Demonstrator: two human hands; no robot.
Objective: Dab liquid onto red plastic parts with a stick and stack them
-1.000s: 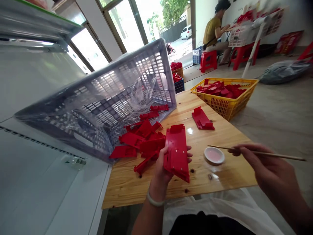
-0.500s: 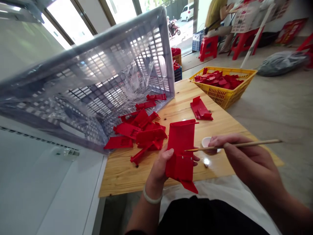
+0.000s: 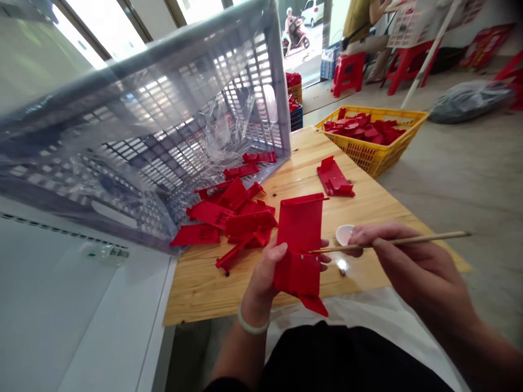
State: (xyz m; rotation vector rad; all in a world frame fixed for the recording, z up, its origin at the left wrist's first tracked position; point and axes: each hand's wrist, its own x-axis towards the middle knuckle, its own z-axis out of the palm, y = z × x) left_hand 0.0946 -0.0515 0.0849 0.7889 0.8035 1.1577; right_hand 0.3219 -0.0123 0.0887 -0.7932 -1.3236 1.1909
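My left hand (image 3: 265, 272) grips a red plastic part (image 3: 301, 228) along its left side, thumb on its face and fingertips showing past its right edge. Between the thumb and fingers of my right hand (image 3: 408, 250) is a thin wooden brush (image 3: 425, 238). Its tip touches or hovers just over the red part, near two small light studs. Beyond my right fingers sits a small white dish (image 3: 344, 234), partly covered by them. A heap of red parts (image 3: 249, 223) lies at the left on the wooden table (image 3: 204, 294). One more red part (image 3: 335, 177) rests farther back.
A grey plastic-lined crate (image 3: 163, 103) lies tipped on its side at the table's left, its opening toward the heap. Past the right edge stands a yellow basket (image 3: 376, 158) of red parts. A person (image 3: 362, 22) sits near a red stool (image 3: 348, 73) behind.
The view has shifted slightly, so the table items appear a little higher. Both hands keep their holds, and the brush tip is slightly nearer the studs. A scooter rider has appeared outside.
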